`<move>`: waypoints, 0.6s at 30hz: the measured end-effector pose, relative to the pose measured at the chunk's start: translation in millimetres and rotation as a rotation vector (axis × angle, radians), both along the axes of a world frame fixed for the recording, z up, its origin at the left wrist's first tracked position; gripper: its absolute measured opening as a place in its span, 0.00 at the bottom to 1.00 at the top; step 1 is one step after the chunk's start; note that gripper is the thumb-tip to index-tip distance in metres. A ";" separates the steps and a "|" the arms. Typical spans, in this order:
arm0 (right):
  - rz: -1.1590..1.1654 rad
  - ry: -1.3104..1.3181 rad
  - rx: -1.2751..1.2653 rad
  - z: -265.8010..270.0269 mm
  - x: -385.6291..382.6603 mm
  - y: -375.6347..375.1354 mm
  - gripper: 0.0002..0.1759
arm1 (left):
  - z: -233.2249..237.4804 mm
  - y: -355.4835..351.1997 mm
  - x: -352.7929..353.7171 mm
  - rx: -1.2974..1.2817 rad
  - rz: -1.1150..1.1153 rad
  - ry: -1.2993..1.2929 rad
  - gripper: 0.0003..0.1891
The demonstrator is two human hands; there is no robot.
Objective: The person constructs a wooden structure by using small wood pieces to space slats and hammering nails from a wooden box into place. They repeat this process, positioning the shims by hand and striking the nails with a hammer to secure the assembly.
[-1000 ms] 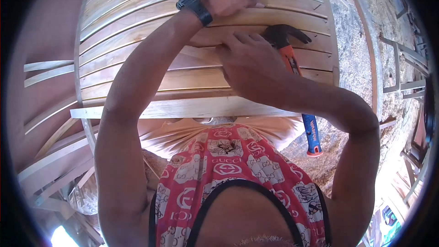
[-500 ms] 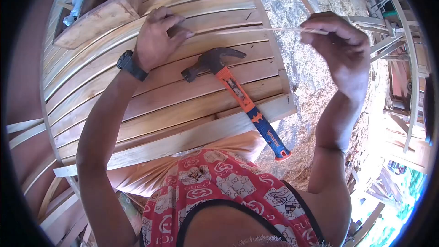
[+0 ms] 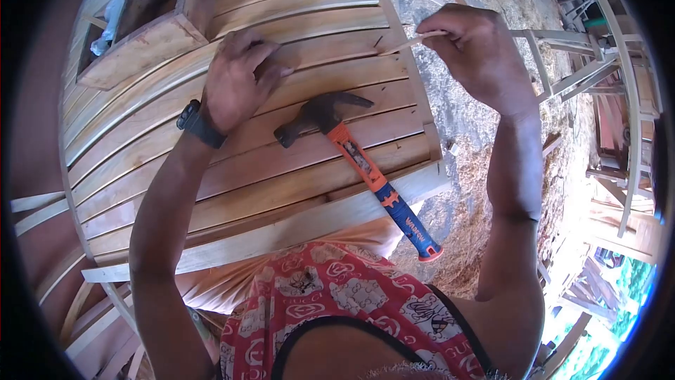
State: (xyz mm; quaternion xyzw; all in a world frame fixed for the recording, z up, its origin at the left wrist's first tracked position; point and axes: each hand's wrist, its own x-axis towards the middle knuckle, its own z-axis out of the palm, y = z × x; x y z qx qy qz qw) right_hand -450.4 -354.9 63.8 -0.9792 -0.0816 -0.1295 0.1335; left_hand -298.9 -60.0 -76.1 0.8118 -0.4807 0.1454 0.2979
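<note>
A thin light wood strip (image 3: 408, 44) is pinched at its right end in my right hand (image 3: 474, 53), beyond the right edge of the slatted wooden panel (image 3: 281, 162). Its other end reaches over the slats. My left hand (image 3: 242, 85), with a dark watch on the wrist, is over the slats with fingers curled and apart, and nothing shows between them. Below and between the hands lies a claw hammer (image 3: 362, 162) with an orange and blue handle, its head on the slats and its handle end past the panel's front edge.
A wooden box (image 3: 151, 46) with clear plastic inside stands on the panel at the upper left. Several nails stick out along the panel's right side. Wood shavings (image 3: 467, 169) cover the ground to the right, with wooden frames (image 3: 580, 63) beyond.
My right hand has moved left and slightly up with the strip, turning at the wrist. The strip now slants. My left hand, the panel and the hammer appear slightly lower in view.
</note>
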 end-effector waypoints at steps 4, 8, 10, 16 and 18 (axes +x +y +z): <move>0.045 -0.033 0.026 -5.6 9.8 6.5 0.07 | 2.6 0.3 1.5 0.025 -0.020 -0.001 0.21; 0.029 0.008 0.042 -5.4 9.7 11.1 0.06 | 5.8 0.8 -0.1 0.044 -0.015 0.029 0.21; 0.023 -0.002 0.021 -8.8 10.2 10.8 0.06 | 6.8 -0.2 -2.2 0.042 -0.016 0.043 0.21; -0.005 -0.010 0.054 -4.9 7.5 15.7 0.04 | 8.8 -1.4 -4.7 0.047 -0.010 0.004 0.20; 0.016 -0.001 0.040 -7.7 8.3 15.1 0.05 | 9.6 -0.7 -5.5 0.052 -0.004 -0.002 0.20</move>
